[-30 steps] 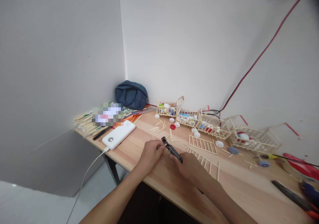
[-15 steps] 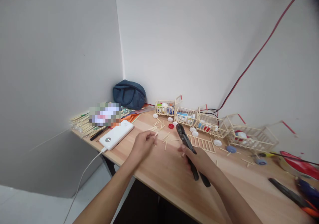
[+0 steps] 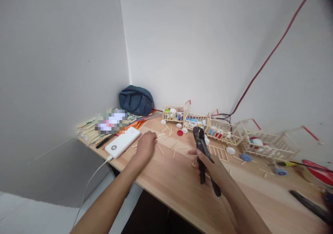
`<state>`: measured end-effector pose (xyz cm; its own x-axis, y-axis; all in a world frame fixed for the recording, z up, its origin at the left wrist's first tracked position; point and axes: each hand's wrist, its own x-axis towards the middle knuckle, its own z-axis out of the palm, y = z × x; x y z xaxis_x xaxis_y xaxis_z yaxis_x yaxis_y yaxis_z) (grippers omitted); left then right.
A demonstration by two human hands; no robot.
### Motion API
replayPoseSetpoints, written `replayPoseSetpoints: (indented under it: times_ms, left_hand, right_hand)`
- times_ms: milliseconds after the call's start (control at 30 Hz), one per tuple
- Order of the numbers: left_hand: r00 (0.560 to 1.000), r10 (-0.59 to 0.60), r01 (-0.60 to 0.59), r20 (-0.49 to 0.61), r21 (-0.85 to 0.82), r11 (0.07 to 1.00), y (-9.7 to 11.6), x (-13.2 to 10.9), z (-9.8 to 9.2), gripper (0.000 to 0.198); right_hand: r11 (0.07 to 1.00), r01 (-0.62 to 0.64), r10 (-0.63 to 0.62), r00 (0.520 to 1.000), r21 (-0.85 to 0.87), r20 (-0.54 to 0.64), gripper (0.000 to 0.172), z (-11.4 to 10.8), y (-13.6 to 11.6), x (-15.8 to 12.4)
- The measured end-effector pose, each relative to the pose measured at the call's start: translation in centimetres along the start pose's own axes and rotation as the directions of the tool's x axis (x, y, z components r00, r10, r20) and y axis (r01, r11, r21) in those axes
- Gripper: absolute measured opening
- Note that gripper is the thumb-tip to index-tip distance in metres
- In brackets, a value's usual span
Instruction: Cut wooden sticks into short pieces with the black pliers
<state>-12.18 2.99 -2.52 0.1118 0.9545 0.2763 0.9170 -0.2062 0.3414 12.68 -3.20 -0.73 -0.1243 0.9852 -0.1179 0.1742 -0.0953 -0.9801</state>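
Note:
My right hand (image 3: 205, 164) is wrapped round a black hand cutter (image 3: 199, 136). Its head points up and away from me, and its two handles are spread apart. On the table left of it, my left hand (image 3: 146, 146) lies with curled fingers beside short cut wooden sticks (image 3: 161, 136); whatever it pinches, if anything, is hidden. More cut sticks (image 3: 173, 147) are scattered between the hands. Behind the cutter lies a ladder-like stick panel (image 3: 220, 152), partly covered by my right hand.
Several small stick carts (image 3: 173, 114) holding coloured caps line the wall. A white power bank (image 3: 122, 142) with a cable, a bundle of long sticks (image 3: 88, 131) and a blue pouch (image 3: 136, 100) are at the left. A black-handled tool (image 3: 307, 202) lies right.
My left hand has moved left and lower, off the short sticks, with its fingers now curled down. The cutter in my right hand has turned more upright, and its handles are wider apart.

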Motion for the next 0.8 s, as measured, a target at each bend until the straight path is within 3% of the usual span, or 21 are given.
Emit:
replayPoseSetpoints:
  times_ms: [100, 233, 300, 333, 367, 433, 500, 567, 633, 800]
  left_hand:
    - [1.000, -0.007, 0.005, 0.026, 0.091, 0.996, 0.1, 0.5, 0.4, 0.012]
    - [1.000, -0.001, 0.002, -0.007, 0.088, 0.996, 0.4, 0.3, -0.6, 0.016]
    - [0.998, -0.007, 0.004, -0.062, -0.059, 0.998, 1.1, -0.4, -1.5, 0.016]
    - [0.997, -0.015, -0.002, -0.078, -0.210, 0.978, 1.6, -1.0, -1.9, 0.016]
    - [0.998, -0.021, -0.003, -0.055, -0.402, 0.916, 2.3, -1.6, -2.2, 0.014]
    - [0.991, 0.044, 0.067, 0.129, -0.746, 0.663, 4.0, -3.1, -2.4, 0.011]
    - [0.924, 0.181, 0.248, 0.336, -0.890, 0.383, 5.9, -4.5, -2.3, 0.019]
    - [0.882, 0.263, 0.339, 0.391, -0.914, 0.224, 7.4, -5.6, -2.0, 0.027]
    - [0.863, 0.283, 0.393, 0.418, -0.908, 0.143, 8.5, -6.3, -1.8, 0.032]
    - [0.821, 0.280, 0.494, 0.497, -0.865, 0.086, 9.2, -6.7, -2.3, 0.035]
  right_hand:
    - [1.000, 0.013, -0.013, 1.000, 0.001, 0.007, 0.056, -0.2, 0.5, 0.2]
    - [1.000, 0.022, -0.022, 0.999, 0.004, -0.027, 0.051, -0.3, 0.8, 0.2]
    - [0.999, 0.040, -0.038, 0.998, 0.026, -0.053, 0.049, -0.1, 0.6, 0.2]
    - [0.997, 0.052, -0.048, 0.997, 0.050, -0.065, 0.047, 0.0, 0.5, 0.1]
    - [0.994, 0.062, -0.056, 0.996, 0.088, -0.068, 0.045, 0.2, 0.3, 0.0]
    - [0.977, 0.067, -0.061, 0.998, 0.202, -0.033, 0.041, 0.6, -0.2, -0.3]
    - [0.941, 0.044, -0.066, 0.996, 0.335, 0.054, 0.034, 1.0, -0.6, -0.6]
    - [0.902, 0.005, -0.076, 0.986, 0.432, 0.147, 0.028, 1.3, -0.8, -1.0]
    - [0.881, -0.031, -0.074, 0.977, 0.471, 0.202, 0.024, 1.5, -0.7, -1.3]
    - [0.900, -0.030, -0.072, 0.974, 0.435, 0.216, 0.024, 1.6, -0.6, -1.7]
